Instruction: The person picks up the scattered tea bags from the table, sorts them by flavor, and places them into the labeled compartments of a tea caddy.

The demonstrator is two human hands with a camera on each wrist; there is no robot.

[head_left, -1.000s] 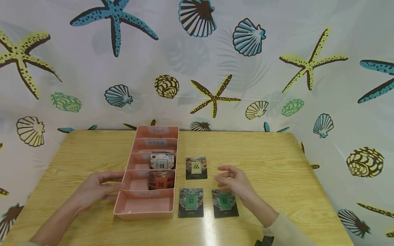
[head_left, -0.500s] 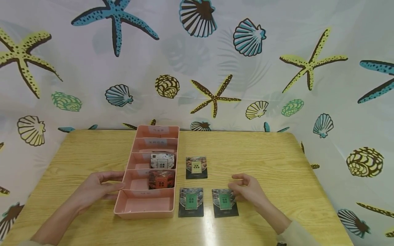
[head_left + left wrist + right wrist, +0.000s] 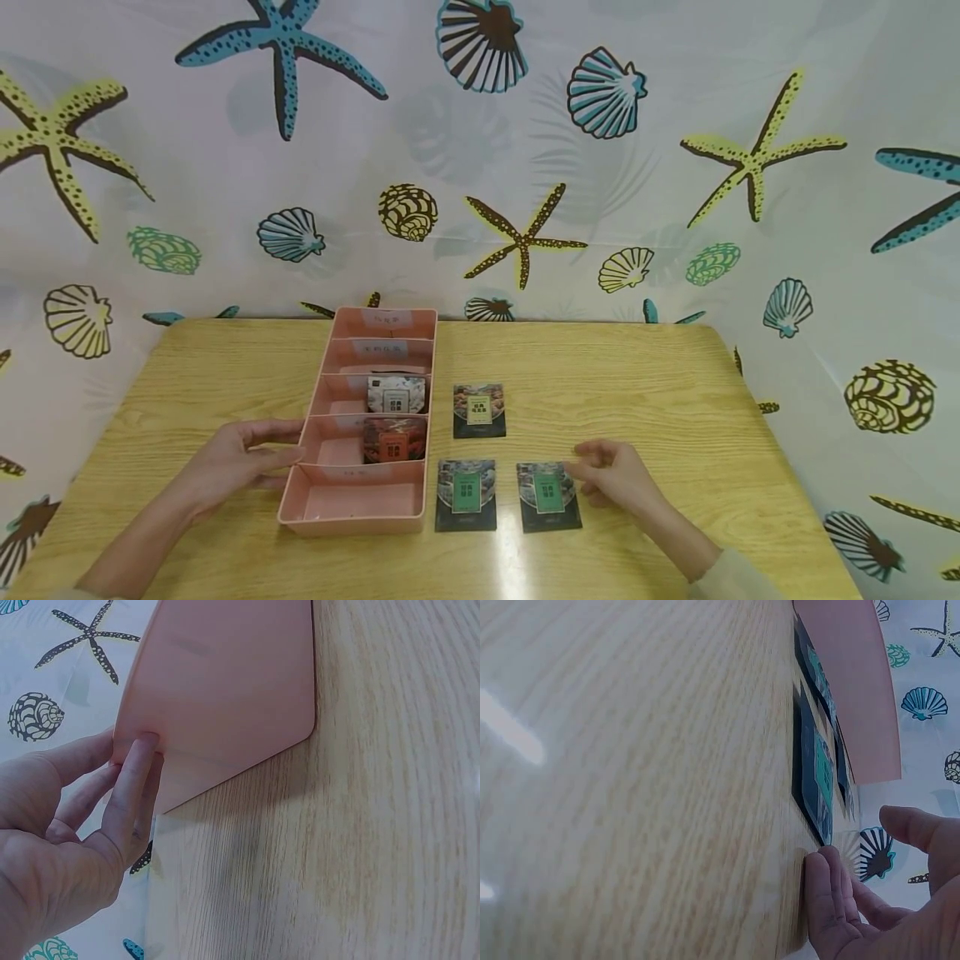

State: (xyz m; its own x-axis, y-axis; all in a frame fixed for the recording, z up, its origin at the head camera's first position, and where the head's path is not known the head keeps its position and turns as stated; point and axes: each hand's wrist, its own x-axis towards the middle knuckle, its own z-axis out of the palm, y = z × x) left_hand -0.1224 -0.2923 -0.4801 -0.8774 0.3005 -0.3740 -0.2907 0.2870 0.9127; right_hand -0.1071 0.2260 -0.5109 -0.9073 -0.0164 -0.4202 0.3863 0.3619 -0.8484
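From my end, L hand (image 3: 236,457) rests fairly straight fingers on the L wall of the box (image 3: 352,526), prob to steady it; can't tell if any tip hooks the rim. R hand (image 3: 621,477) is loosely spread, thumb apart, pinching nothing, tips at R green sachet (image 3: 548,497), contact unclear. That one's flat on the table (image 3: 637,375), beside L green sachet (image 3: 466,495), both face up, prob for easy reading. Yellow sachet (image 3: 479,411) lies behind; divider (image 3: 330,427) keeps white pack (image 3: 396,394) & red pack (image 3: 393,442) apart
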